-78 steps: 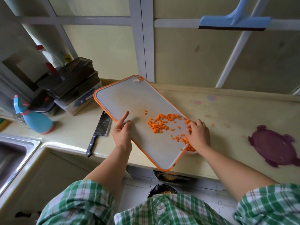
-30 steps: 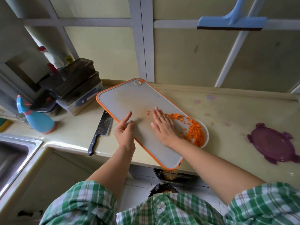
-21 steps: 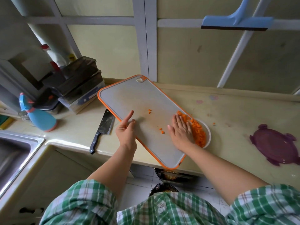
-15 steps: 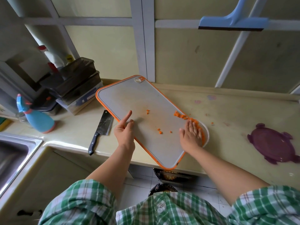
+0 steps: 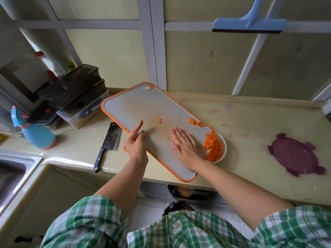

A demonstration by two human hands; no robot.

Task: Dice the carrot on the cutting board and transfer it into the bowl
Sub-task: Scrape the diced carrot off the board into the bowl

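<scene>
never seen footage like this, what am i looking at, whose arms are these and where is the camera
No machine here: the single picture comes from a camera worn on a person's head, looking down at their own bare arms. The left hand grips the edge of an orange-rimmed cutting board, whose right edge overlaps a white bowl. The right hand lies flat on the board, beside the diced carrot heaped in the bowl; a few bits lie on the board. On the counter lie a cleaver and a purple lid.
</scene>
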